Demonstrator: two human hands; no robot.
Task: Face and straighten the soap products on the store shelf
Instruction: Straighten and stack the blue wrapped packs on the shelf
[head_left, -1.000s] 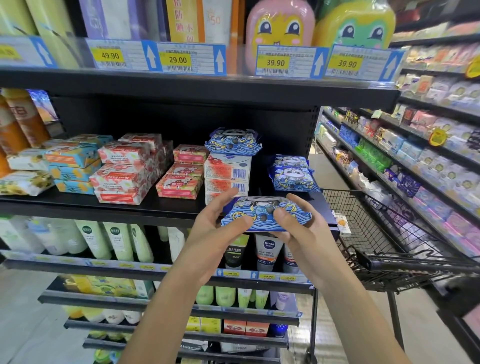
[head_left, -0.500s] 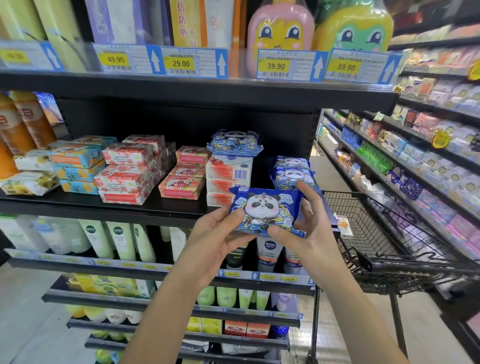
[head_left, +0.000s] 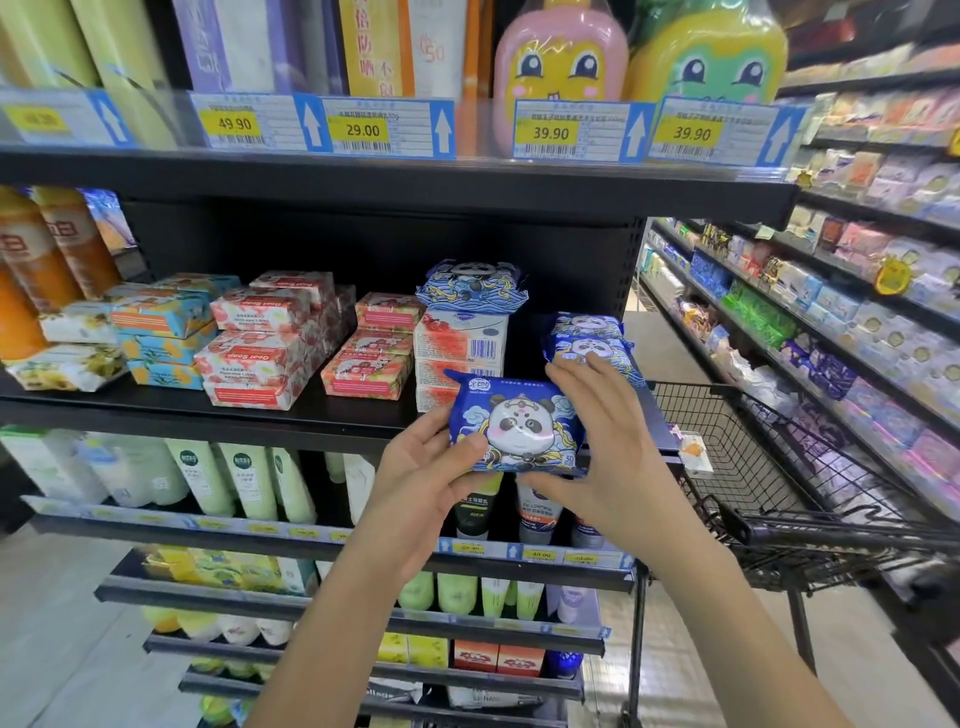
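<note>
I am holding the blue panda soap pack (head_left: 519, 426) upright between both hands, with its printed face turned toward me. My left hand (head_left: 421, 467) is pinching its lower left corner, thumb lying on the front and fingers curling behind. My right hand (head_left: 602, 452) is clamping its right side, fingers wrapping over the top right corner and thumb pressing under the bottom edge. The pack is hovering just in front of the black shelf edge (head_left: 260, 421).

Just below my thumbs, tubes (head_left: 535, 506) are standing on the next shelf down. Just beyond my right fingertips, two more panda packs (head_left: 587, 332) are lying stacked. Beyond my left fingers, white and red soap boxes (head_left: 460, 343) are sitting in a stack, with another panda pack (head_left: 472, 288) lying on top. Farther left, Goat Soap boxes (head_left: 254, 358) are piled up. To the right of my right hand, a wire shopping cart (head_left: 753, 457) is standing.
</note>
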